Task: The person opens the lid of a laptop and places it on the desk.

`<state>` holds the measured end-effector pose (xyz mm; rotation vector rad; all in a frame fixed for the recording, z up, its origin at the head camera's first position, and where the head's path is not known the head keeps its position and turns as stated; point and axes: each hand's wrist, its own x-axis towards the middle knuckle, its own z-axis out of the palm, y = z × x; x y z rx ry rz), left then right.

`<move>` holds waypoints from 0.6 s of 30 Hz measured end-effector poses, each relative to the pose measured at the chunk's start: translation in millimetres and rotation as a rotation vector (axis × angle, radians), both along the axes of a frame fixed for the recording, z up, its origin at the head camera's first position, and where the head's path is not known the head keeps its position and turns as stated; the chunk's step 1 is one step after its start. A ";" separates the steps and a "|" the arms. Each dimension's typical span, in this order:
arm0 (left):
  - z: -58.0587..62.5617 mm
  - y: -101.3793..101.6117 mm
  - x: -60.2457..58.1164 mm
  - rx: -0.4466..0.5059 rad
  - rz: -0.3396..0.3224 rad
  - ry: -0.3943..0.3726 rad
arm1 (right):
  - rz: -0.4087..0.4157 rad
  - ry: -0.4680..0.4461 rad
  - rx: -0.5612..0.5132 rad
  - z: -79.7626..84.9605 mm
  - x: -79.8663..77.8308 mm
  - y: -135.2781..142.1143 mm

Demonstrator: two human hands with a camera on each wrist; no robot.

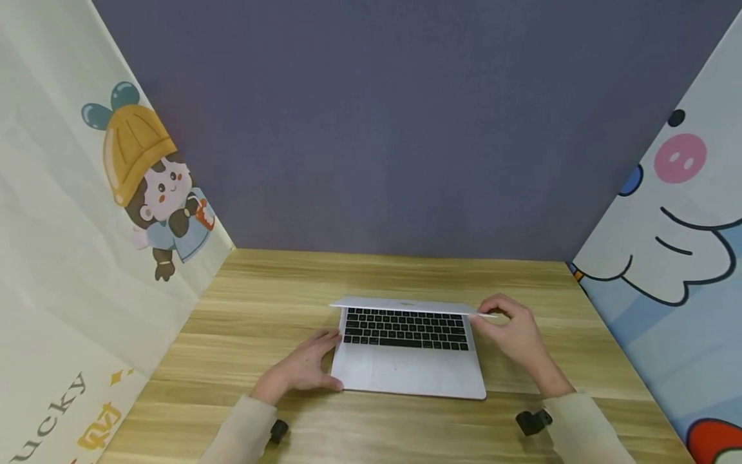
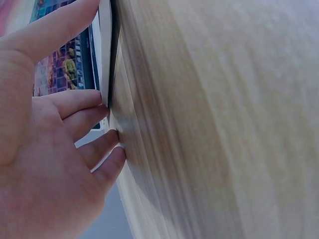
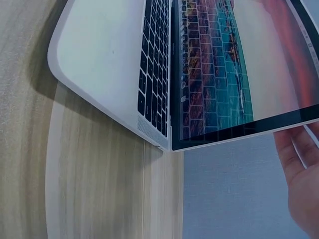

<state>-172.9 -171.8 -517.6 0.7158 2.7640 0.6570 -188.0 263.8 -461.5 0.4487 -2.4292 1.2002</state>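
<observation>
Showing on the left wall (image 1: pixel 75 277), between nine and ten o'clock in the head view, is a cartoon figure (image 1: pixel 159 187) in a yellow hat. Next, the left hand (image 1: pixel 304 365) rests against the nine o'clock edge of a laptop (image 1: pixel 408 357), fingers and thumb spread apart. The laptop lies on the wooden table (image 1: pixel 272 280) near six o'clock, between both hands, its lid (image 1: pixel 377 302) partly raised (the screen mirrors the keyboard (image 1: pixel 406 327)). At the lid's three o'clock end, the right hand (image 1: pixel 513 330) seems to pinch it, though the thumb's exact contact is hard to make out.
</observation>
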 end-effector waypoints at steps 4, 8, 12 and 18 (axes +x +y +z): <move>-1.2 -0.3 -0.7 0.001 -0.003 0.003 | -0.005 0.006 -0.016 1.4 -1.9 -1.3; -2.5 0.0 -1.7 -0.005 -0.005 0.007 | -0.004 0.012 -0.030 2.4 -2.8 -1.7; -2.8 0.0 -1.1 -0.003 -0.005 0.010 | -0.008 0.000 -0.029 3.6 -3.8 -2.2; -3.0 -0.1 -1.3 0.009 -0.002 0.010 | -0.016 -0.002 -0.024 4.3 -7.6 -2.7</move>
